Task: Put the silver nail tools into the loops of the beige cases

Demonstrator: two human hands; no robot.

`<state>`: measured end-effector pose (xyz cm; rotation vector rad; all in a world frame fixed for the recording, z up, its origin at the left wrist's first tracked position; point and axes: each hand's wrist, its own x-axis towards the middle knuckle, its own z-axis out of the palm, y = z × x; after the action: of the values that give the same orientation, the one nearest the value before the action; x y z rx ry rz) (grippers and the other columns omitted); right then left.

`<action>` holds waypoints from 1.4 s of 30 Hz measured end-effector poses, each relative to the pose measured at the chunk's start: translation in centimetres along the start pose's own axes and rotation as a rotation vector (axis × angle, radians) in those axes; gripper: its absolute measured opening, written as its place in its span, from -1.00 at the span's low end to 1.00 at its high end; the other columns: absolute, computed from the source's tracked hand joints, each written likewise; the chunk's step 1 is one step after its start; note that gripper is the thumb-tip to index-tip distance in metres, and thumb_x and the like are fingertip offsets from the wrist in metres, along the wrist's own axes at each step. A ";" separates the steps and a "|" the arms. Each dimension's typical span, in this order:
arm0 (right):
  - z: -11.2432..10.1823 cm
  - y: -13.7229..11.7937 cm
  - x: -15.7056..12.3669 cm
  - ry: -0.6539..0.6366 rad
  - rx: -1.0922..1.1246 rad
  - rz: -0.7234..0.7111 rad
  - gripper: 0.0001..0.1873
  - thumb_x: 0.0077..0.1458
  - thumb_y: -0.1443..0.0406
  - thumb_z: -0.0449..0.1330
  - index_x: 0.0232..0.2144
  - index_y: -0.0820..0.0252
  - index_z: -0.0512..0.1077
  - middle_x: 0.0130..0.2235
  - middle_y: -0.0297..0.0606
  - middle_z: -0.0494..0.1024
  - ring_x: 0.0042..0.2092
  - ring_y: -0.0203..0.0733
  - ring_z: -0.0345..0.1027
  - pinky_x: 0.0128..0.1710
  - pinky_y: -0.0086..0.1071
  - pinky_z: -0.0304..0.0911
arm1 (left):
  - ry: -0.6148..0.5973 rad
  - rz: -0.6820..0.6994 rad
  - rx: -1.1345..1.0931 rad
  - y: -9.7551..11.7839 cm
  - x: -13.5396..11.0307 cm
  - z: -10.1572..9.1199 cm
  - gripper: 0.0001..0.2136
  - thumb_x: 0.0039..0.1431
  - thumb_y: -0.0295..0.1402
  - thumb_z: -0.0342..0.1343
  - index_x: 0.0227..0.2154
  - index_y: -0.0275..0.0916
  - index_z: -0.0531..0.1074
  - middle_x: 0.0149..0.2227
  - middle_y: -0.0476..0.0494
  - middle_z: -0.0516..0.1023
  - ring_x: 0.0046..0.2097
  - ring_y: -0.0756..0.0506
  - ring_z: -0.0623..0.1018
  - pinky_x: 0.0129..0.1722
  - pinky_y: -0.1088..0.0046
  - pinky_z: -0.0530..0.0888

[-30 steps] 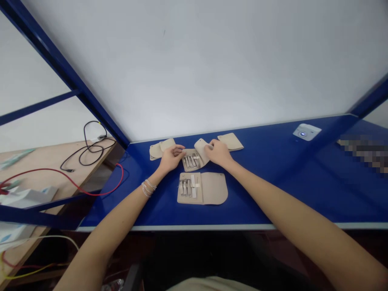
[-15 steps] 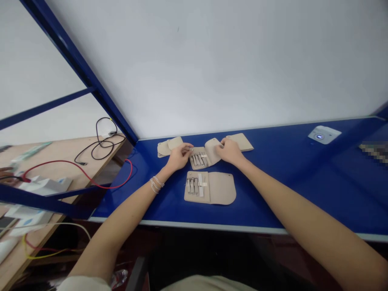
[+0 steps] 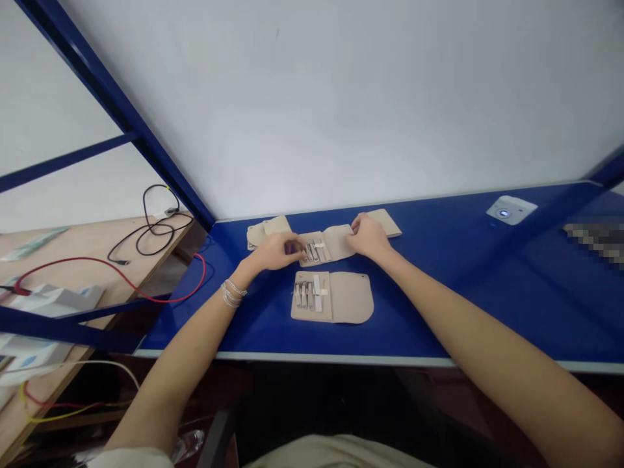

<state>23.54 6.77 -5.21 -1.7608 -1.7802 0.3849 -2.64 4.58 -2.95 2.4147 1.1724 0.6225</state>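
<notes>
An upper beige manicure case [image 3: 319, 238] lies unfolded on the blue table, with metal nail clippers and slim tools in its left half. My right hand [image 3: 368, 236] pinches the outer edge of its flap [image 3: 338, 242]. My left hand [image 3: 280, 251] is at the case's left edge, thumb and fingers curved and apart over the clippers, with nothing visible between them. Nearer to me lies a second unfolded case [image 3: 351, 298], holding several metal nail clippers [image 3: 304, 296] and a white strip [image 3: 318, 294] under a band.
Folded beige cases [image 3: 277, 225] lie behind my left hand, another folded case [image 3: 387, 222] behind my right. A white device [image 3: 511, 210] with a lit display sits at right. On the left, a wooden table [image 3: 151, 260] carries cables and white boxes beyond the blue frame [image 3: 160, 156].
My left hand has shifted left and its fingers have spread apart. The upper case's flap now lies flatter, with my right hand still on its edge. The view has moved slightly.
</notes>
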 end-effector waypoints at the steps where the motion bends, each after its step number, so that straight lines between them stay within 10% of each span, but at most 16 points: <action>1: 0.0 0.0 -0.1 0.020 -0.004 -0.044 -0.64 -0.16 0.41 0.22 -0.21 0.24 0.40 -0.20 -0.05 0.47 -0.20 -0.03 0.36 -0.18 -0.23 0.27 | -0.102 -0.017 -0.029 0.4 -0.2 -0.4 -0.77 0.10 -0.19 0.24 -0.31 -0.26 0.58 -0.45 -0.10 0.54 -0.44 -0.02 0.47 -0.38 0.48 0.42; 12: -0.2 -2.9 -2.5 -0.325 0.174 -0.393 -0.93 -0.04 0.40 0.24 -0.41 0.21 0.51 -0.42 -0.28 0.59 -0.38 -0.25 0.42 -0.31 -0.41 0.27 | -0.490 -0.112 -0.087 1.6 -0.6 -1.9 -0.78 0.03 -0.15 0.29 -0.48 -0.22 0.60 -0.58 -0.03 0.54 -0.59 0.05 0.40 -0.58 0.56 0.26; 42: 0.0 -2.7 -2.6 -0.372 0.131 -0.417 -0.84 0.04 0.36 0.22 -0.26 0.23 0.48 -0.37 -0.29 0.59 -0.34 -0.24 0.41 -0.29 -0.41 0.19 | -0.418 -0.136 -0.210 1.3 -0.5 -1.3 -0.80 -0.01 -0.21 0.31 -0.52 -0.26 0.57 -0.57 -0.04 0.52 -0.58 0.04 0.37 -0.53 0.51 0.26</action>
<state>21.20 4.03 -4.17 -1.2404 -2.2618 0.6649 -2.78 3.60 -1.36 2.1291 1.0234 0.1730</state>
